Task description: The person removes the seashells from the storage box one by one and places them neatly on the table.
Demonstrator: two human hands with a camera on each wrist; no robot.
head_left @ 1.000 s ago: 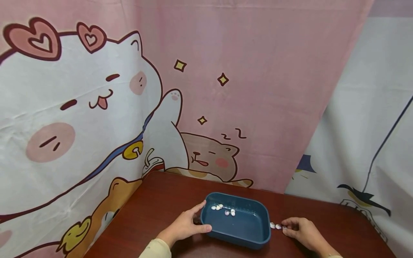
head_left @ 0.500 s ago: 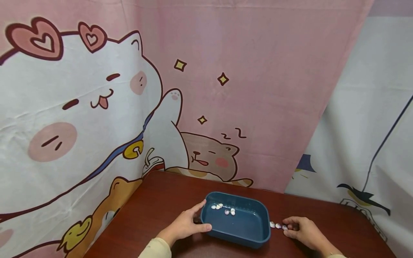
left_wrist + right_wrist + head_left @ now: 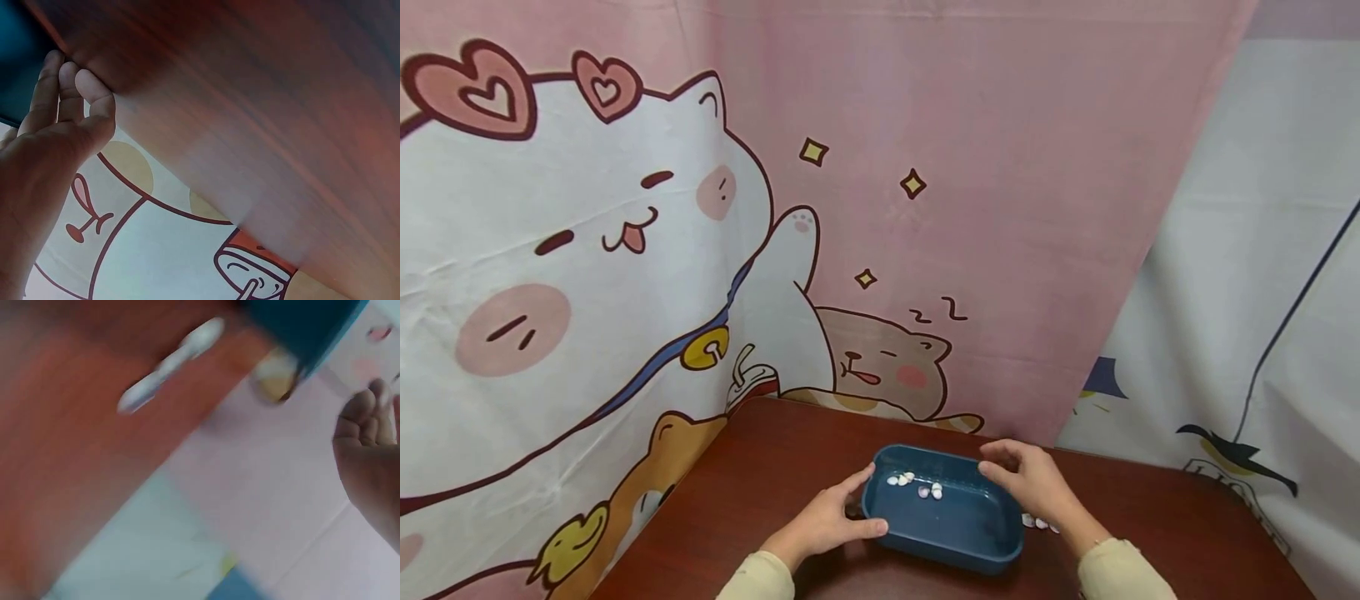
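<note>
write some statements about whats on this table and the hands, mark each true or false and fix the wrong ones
1. The left hand grips the left end of the blue tray. True.
2. Every small white piece lies inside the tray. False: a row of small white pieces lies outside, beside its right end.
3. The right hand presses flat on the tray's floor, near the left end. False: in the head view, it appears at the tray's far right corner.
4. The tabletop is reddish brown. True.
5. The large white cat on the hanging cloth wears a bell. True.
</note>
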